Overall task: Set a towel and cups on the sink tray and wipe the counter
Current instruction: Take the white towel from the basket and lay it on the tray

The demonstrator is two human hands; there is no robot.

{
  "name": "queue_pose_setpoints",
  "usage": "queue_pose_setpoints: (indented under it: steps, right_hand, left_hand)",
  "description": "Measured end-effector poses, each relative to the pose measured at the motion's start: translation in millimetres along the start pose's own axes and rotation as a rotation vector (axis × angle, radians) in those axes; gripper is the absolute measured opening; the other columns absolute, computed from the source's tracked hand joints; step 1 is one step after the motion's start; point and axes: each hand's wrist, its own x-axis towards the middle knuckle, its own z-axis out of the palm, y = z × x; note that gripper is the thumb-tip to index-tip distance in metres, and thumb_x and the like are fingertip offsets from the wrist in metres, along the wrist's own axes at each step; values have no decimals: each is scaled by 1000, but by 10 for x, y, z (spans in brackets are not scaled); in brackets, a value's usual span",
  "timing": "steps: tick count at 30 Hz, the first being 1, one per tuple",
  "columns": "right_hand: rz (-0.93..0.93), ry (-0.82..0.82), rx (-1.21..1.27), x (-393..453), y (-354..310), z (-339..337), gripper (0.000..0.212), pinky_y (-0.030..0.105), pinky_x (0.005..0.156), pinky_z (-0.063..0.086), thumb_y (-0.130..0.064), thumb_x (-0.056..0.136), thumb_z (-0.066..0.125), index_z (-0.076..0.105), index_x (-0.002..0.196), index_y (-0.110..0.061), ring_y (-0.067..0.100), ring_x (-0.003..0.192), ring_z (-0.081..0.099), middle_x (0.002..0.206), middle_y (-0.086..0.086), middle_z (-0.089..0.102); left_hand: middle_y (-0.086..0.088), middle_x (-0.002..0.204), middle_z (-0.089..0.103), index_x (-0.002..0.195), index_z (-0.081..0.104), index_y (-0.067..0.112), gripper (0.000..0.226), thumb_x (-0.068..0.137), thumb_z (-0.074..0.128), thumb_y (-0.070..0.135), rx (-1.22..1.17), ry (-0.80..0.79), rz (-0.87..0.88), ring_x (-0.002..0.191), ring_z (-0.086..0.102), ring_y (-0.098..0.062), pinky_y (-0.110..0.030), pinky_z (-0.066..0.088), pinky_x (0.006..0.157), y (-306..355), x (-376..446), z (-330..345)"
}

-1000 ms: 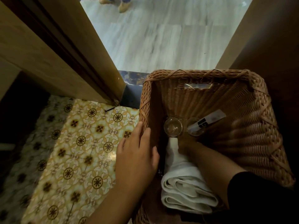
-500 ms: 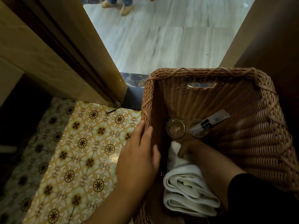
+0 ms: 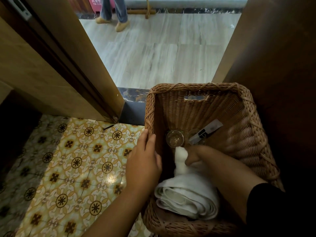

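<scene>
Right hand [image 3: 196, 156] now pinches towel [image 3: 186, 194] end.

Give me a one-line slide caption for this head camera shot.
Right hand grips a white towel inside a wicker basket beside two glass cups, left hand steadying the rim.

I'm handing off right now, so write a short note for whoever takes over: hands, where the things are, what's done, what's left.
Left hand: open, resting flat on the left rim of the brown woven wicker basket.
Right hand: inside the basket, gripping one end of the folded white towel.
Two clear glass cups stand at the basket's bottom; a white packet leans on the right one.
Done: nothing is out of the basket yet.
Left: towel and cups onto the sink tray, then wipe the counter; neither is in view.
</scene>
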Motion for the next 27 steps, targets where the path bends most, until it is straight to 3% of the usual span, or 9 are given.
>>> queue_pose_setpoints:
  steps: [5,12,17,21,24,27]
  right_hand:
    - [-59,239,-54,-572,-34,-81,92,33,95,40,-43,73,71,25,149,-20,27,125,46,149,7,40]
    - [25,661,-80,-1881,-4,-226,78,32,75,45,-46,74,65,31,142,-30,22,98,60,113,2,64]
    - [13,1010,-33,-3012,-73,-198,48,34,80,48,-41,71,63,55,117,-31,20,99,60,109,-5,65]
    - [-53,1192,-155,-3777,-233,-95,38,39,72,50,-40,61,74,55,91,-25,22,85,60,89,-3,64]
    - [-108,1267,-292,-4179,-405,65,54,38,60,48,-35,49,86,43,81,-30,21,68,57,74,-5,59]
    - [-155,1340,-325,-4546,-500,121,56,40,65,48,-29,48,90,51,88,-26,22,73,58,79,-3,62]
  left_hand:
    - [-10,152,39,138,49,13,54,86,58,16,2,-15,4,118,56,-30,-46,51,88,-36,-2,19]
    - [-7,155,33,142,43,17,55,88,57,22,-3,-42,-11,124,51,-28,-45,46,95,-41,1,16]
    - [-5,157,30,144,40,18,56,91,55,24,-16,-73,-13,121,52,-27,-45,49,95,-54,-2,-13]
    - [-6,158,27,145,39,17,56,92,55,25,-15,-106,7,123,51,-27,-43,48,97,-85,24,-48]
    - [-6,158,25,144,38,19,54,92,53,26,-12,-168,14,124,50,-29,-47,46,97,-84,55,-99]
    - [-5,158,25,143,39,21,51,94,50,31,-3,-203,13,126,48,-30,-51,41,101,-61,60,-195]
